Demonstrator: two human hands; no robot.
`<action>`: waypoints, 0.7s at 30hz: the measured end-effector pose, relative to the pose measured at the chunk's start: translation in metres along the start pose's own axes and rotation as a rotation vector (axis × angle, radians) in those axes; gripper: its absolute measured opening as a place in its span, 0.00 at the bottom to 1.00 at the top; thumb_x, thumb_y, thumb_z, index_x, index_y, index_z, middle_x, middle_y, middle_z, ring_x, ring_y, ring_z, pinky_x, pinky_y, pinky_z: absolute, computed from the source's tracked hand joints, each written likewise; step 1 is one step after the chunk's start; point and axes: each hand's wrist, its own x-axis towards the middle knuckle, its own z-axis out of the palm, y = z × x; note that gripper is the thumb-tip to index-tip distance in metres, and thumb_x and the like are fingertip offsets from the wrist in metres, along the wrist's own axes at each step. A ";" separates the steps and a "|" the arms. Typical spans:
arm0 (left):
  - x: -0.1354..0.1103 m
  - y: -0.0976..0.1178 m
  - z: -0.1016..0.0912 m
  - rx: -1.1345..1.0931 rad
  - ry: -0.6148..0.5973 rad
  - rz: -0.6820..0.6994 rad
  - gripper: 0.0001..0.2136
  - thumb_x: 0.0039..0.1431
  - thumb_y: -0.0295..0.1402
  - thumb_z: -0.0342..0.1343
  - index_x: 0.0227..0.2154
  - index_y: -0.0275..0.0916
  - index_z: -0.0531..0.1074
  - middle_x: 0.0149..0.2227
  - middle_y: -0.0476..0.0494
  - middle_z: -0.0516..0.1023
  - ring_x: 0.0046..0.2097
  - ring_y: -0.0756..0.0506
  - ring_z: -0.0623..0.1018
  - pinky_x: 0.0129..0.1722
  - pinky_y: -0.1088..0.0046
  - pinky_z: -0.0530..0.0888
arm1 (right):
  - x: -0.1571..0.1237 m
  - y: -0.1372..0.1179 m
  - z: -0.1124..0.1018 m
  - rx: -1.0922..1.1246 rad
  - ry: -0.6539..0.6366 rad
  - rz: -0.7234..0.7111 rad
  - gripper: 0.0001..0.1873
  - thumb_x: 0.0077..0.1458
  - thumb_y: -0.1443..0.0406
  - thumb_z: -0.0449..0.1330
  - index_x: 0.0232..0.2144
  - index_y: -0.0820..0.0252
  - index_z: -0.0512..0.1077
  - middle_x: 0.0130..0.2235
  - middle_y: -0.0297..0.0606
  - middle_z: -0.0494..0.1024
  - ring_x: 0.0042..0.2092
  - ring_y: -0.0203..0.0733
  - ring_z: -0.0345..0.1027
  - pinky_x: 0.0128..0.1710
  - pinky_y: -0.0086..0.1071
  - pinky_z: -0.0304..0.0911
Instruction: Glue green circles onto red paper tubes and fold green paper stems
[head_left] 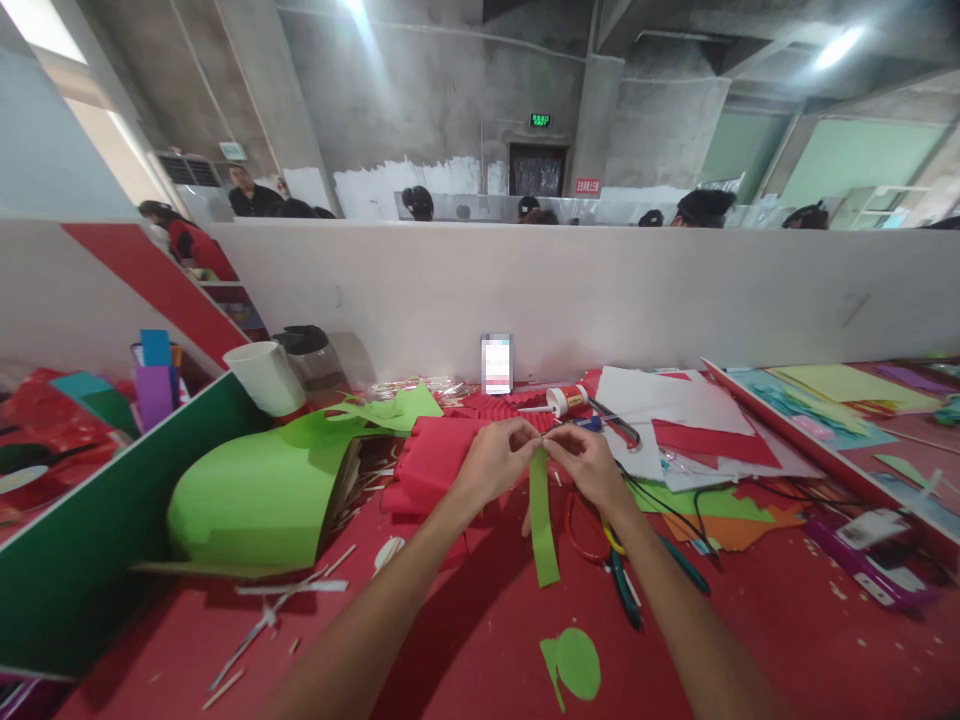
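Observation:
Both hands meet above the red table (pixel 465 640) and pinch the top end of a long green paper strip (pixel 542 525), which hangs down between them. My left hand (pixel 495 462) has its fingers closed on the strip's upper left. My right hand (pixel 589 462) pinches it from the right. A small green paper cut-out (pixel 574 665) lies on the table in front of me. Folded red paper (pixel 431 462) sits just behind my left hand.
A big curled green sheet (pixel 255 500) and a white cup (pixel 264 378) stand at the left by a green board (pixel 90 540). A glue bottle (pixel 568 400), scissors (pixel 622 580), cables and stacked coloured papers (pixel 675 420) lie to the right. A white partition (pixel 600 290) rises behind, with people beyond it.

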 end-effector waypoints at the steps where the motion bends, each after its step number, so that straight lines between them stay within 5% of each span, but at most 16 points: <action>1: 0.000 0.000 0.000 0.007 0.004 -0.002 0.09 0.58 0.37 0.53 0.31 0.38 0.75 0.28 0.47 0.77 0.30 0.48 0.74 0.29 0.75 0.67 | 0.000 0.001 0.000 -0.008 0.007 0.004 0.10 0.53 0.59 0.62 0.32 0.60 0.76 0.33 0.39 0.80 0.36 0.44 0.73 0.38 0.35 0.68; 13: 0.000 -0.007 0.003 -0.019 -0.003 0.011 0.05 0.57 0.33 0.54 0.29 0.38 0.72 0.25 0.50 0.73 0.28 0.50 0.71 0.27 0.76 0.64 | -0.001 0.002 0.000 -0.009 -0.041 0.006 0.09 0.53 0.59 0.62 0.29 0.60 0.74 0.32 0.38 0.78 0.35 0.43 0.73 0.38 0.35 0.67; 21: 0.001 0.004 0.003 -0.119 0.004 0.071 0.07 0.58 0.34 0.55 0.36 0.39 0.74 0.34 0.46 0.77 0.37 0.47 0.75 0.37 0.74 0.70 | 0.001 0.001 0.002 0.113 0.112 0.040 0.11 0.48 0.58 0.66 0.32 0.58 0.75 0.30 0.36 0.78 0.33 0.41 0.71 0.33 0.32 0.66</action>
